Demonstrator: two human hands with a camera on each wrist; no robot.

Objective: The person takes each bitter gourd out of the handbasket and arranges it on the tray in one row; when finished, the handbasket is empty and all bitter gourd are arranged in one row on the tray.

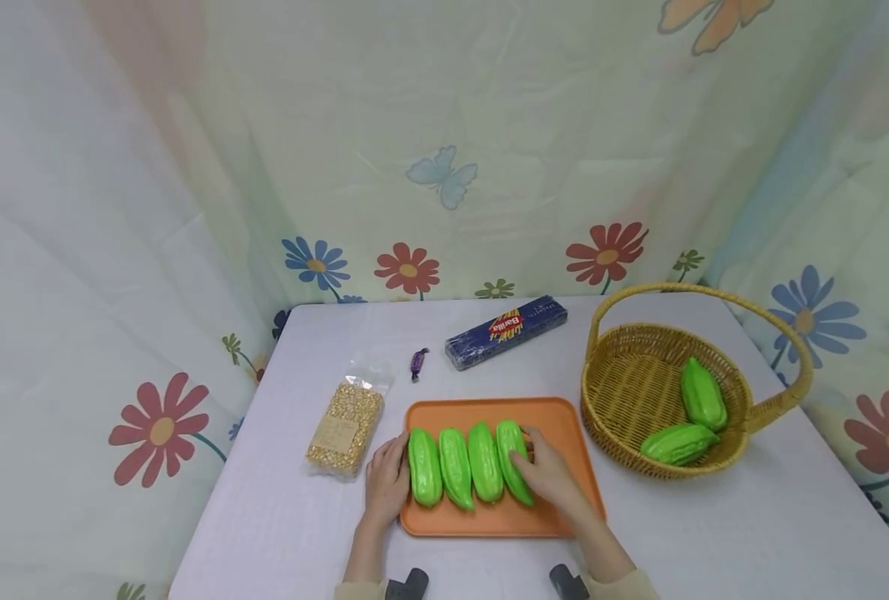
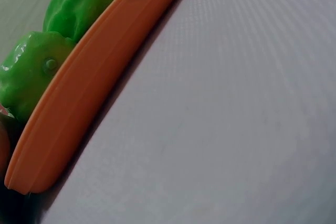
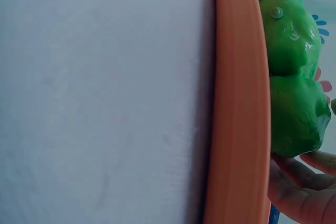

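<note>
In the head view, several glossy green bitter melons lie side by side on an orange tray (image 1: 549, 521). My right hand (image 1: 549, 471) grips the rightmost bitter melon (image 1: 514, 462), thumb over its top and fingers along its right side. At the tray's left rim, my left hand (image 1: 387, 482) lies with extended fingers right beside the leftmost bitter melon (image 1: 425, 468). The right wrist view shows fingers (image 3: 302, 195) under the end of a bitter melon (image 3: 299, 116). Mostly the tray's outer wall (image 2: 89, 87) fills the left wrist view, where the left hand is nearly hidden.
A wicker basket (image 1: 624, 383) with a tall handle stands at the right, holding two more bitter melons (image 1: 702, 396). Left of the tray lies a bag of yellow kernels (image 1: 347, 421). Behind are a purple-wrapped candy (image 1: 417, 364) and a blue spaghetti box (image 1: 506, 332).
</note>
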